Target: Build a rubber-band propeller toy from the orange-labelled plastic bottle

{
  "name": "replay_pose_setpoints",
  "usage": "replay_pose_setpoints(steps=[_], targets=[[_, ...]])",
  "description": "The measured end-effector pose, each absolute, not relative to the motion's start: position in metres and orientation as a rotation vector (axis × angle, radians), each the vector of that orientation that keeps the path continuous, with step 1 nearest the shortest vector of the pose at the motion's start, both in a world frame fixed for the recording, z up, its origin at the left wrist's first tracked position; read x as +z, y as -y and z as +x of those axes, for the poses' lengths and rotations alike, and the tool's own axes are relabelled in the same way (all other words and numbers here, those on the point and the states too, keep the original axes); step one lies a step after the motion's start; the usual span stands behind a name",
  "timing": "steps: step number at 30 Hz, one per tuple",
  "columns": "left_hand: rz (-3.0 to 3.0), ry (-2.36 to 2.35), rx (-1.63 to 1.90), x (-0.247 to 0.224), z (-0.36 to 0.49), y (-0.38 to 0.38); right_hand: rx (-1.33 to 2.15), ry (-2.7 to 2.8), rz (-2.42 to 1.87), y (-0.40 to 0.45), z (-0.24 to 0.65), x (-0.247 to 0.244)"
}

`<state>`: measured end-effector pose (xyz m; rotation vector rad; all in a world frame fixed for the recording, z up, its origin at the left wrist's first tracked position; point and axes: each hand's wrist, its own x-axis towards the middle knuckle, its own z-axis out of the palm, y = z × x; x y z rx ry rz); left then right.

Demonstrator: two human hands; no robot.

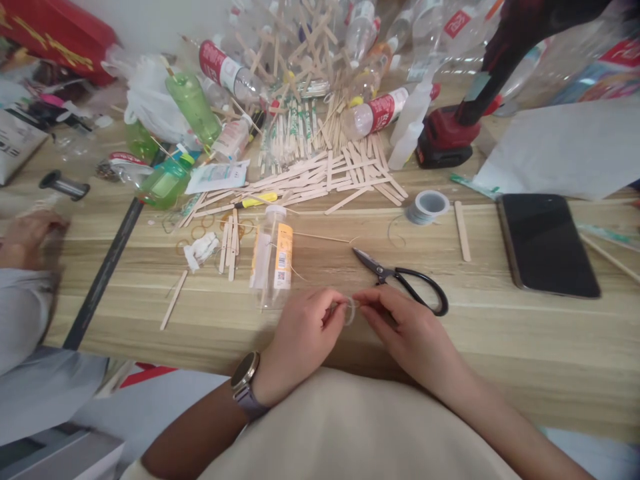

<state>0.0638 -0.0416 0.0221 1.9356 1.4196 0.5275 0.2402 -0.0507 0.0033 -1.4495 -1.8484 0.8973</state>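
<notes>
A small translucent ring [351,312] shows between my two hands, just above the table's near edge. My left hand [313,323], with a watch [245,373] on its wrist, pinches the ring's left side. The fingertips of my right hand [403,323] are pressed together at the ring's right side, on something thin and too small to name. Beyond my left hand stands a clear plastic bottle [270,263] with a yellow and white label. Black-handled scissors [400,275] lie just past my right hand, blades pointing to the far left.
A grey spool [429,207], a loose craft stick [462,231] and a phone [549,245] lie to the right. Craft sticks [320,177], bottles [383,112] and a cordless power tool [450,133] crowd the back. Another person's hand [30,237] rests at the far left.
</notes>
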Motion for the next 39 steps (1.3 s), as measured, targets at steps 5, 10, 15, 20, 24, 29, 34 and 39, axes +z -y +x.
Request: replay_pose_setpoints(steps=[5, 10, 15, 20, 24, 29, 34, 39], targets=[[1.846, -1.356, 0.541, 0.021, 0.063, 0.043, 0.858, 1.752, -1.529, 0.052, 0.240, 0.003], [1.780, -1.360, 0.580, 0.022, 0.063, 0.046, 0.850, 1.589, -1.569, 0.058, 0.239, 0.001], [1.813, -1.386, 0.631, 0.024, 0.064, 0.048, 1.060, 1.327, -1.435, 0.055, 0.240, 0.006], [1.801, -1.362, 0.611, 0.022, 0.065, 0.048, 1.371, 1.141, -1.168, 0.051, 0.236, 0.011], [1.715, -1.371, 0.610, 0.022, 0.064, 0.049, 1.430, 0.985, -1.243, 0.053, 0.235, 0.003], [1.661, -1.383, 0.618, 0.022, 0.063, 0.049, 1.310, 1.121, -1.457, 0.059, 0.242, 0.004], [1.634, -1.382, 0.616, 0.021, 0.064, 0.047, 1.424, 1.330, -1.556, 0.062, 0.243, 0.012], [1.639, -1.397, 0.607, 0.021, 0.064, 0.047, 1.511, 1.437, -1.577, 0.064, 0.240, 0.013]])
